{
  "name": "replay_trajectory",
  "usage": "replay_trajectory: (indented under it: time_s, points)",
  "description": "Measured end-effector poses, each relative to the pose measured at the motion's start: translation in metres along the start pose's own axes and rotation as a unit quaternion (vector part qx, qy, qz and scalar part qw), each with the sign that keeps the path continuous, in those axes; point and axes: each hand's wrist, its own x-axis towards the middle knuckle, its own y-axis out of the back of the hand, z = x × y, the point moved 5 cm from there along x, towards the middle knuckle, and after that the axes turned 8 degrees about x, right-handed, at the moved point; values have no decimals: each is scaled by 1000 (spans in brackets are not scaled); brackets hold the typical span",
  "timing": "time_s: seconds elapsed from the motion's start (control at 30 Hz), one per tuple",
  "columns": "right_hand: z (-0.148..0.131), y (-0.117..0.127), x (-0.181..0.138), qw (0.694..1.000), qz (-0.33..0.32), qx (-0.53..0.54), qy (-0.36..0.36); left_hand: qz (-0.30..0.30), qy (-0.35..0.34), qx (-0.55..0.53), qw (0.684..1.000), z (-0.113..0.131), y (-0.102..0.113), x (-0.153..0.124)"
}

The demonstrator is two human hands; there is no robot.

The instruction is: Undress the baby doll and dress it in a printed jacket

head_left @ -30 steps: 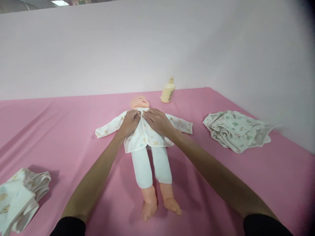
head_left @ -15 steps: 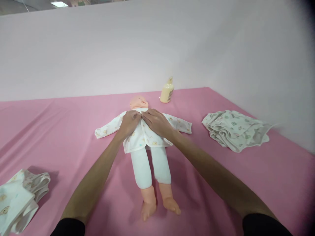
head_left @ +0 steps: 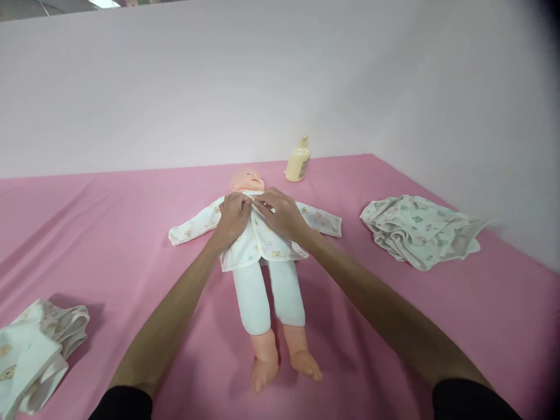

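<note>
A baby doll (head_left: 264, 350) lies on its back, head toward the wall, its bare feet toward me. It wears a white baby jacket (head_left: 241, 252) printed with small bears, the sleeves spread to both sides. My left hand (head_left: 234, 213) is closed on the jacket's front edge just below the neck. Right beside it, my right hand (head_left: 282, 214) pinches the other front edge, fingertips almost touching those of the left. Whatever fastener lies between the fingertips is too small to make out. Below the jacket, white padded cloth covers the doll's legs down to the shins.
A pale yellow pump bottle (head_left: 298, 161) stands behind the doll, near the wall (head_left: 184, 87). Crumpled patterned baby clothes (head_left: 422, 230) lie at the right. More folded printed clothing (head_left: 39, 356) is at the lower left. A pink sheet (head_left: 131, 233) covers the surface.
Both hands stay at the jacket's neck. My right hand's fingers have arched up slightly, opening a small gap beneath them. The doll and other objects have not moved.
</note>
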Motion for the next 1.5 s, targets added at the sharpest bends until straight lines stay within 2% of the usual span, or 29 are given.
replay_trajectory:
  time_s: [0.27,0.47,0.57,0.67,0.73,0.83,0.93,1.03,1.2,1.33,1.5]
  points:
    - [1,0,-2,999,13,-49,16,3,-9,-12,1000,-6,-3,2]
    - [3,-1,-1,999,-20,-31,5,0,6,-15,1000,-6,-2,1]
    - [-2,8,3,998,-20,-36,-40,8,47,-13,999,-8,0,0]
    - [-15,20,4,991,-10,-58,-120,2,89,19,996,-9,6,0]
    - [-25,20,1,983,-44,-62,-166,-4,110,42,993,-7,14,0]
    - [-36,12,-7,974,-108,-71,-185,-41,120,32,991,1,25,-1]
    - [-36,7,-11,975,-115,-87,-168,-112,108,10,988,13,34,-6]
    - [-33,8,-10,976,-118,-75,-167,-156,65,21,985,25,42,-12]
    - [-26,16,-5,957,-141,55,-247,-241,14,59,969,28,37,-22]
    - [-20,24,-5,940,-139,129,-286,-237,-33,106,965,29,31,-25]
    - [-23,29,-3,962,-133,87,-222,-228,-41,163,959,30,25,-27]
